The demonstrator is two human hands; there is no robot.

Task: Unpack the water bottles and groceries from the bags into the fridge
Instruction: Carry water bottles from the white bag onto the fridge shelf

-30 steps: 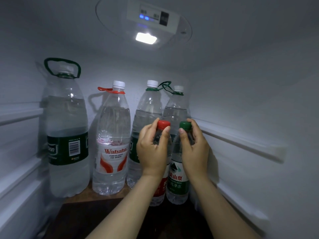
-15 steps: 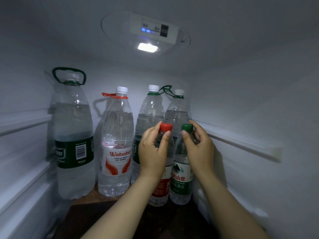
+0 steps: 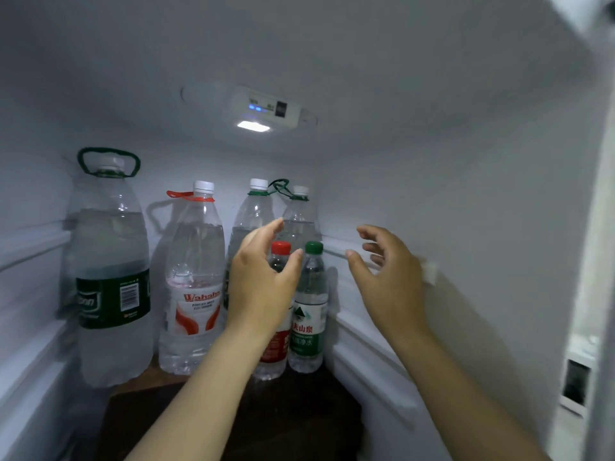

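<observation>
1. The small clear plastic bottle with a red cap (image 3: 280, 248) and a red label stands upright on the fridge's dark brown shelf floor (image 3: 299, 410), near the right rear corner.
2. The small clear plastic bottle with a green cap (image 3: 309, 311) and a green-and-white label stands upright just beside it at 3 o'clock. The pictures do not show whether the two touch.
3. The left hand (image 3: 263, 281) is in front of the red-capped bottle and hides most of its body. Its fingers are loosely spread and its thumb points toward the green cap, closing on nothing. Whether the palm touches the bottle cannot be told.
4. The right hand (image 3: 387, 277) hangs at 3 o'clock of the green-capped bottle, apart from it, with relaxed, slightly curled fingers holding nothing.
5. Behind the small bottles, at 12 o'clock, stand two tall clear bottles with white caps and green neck rings (image 3: 254, 211).
6. At 9 o'clock of these stands a tall clear bottle with a red-and-white Wahaha label (image 3: 194, 287).
7. Farther toward 9 o'clock stands a large clear jug with a dark green label and green carry handle (image 3: 113, 277).
8. At 12 o'clock on the ceiling, a white lamp (image 3: 253, 126) glows beneath a control panel with blue lights (image 3: 266, 108).
</observation>
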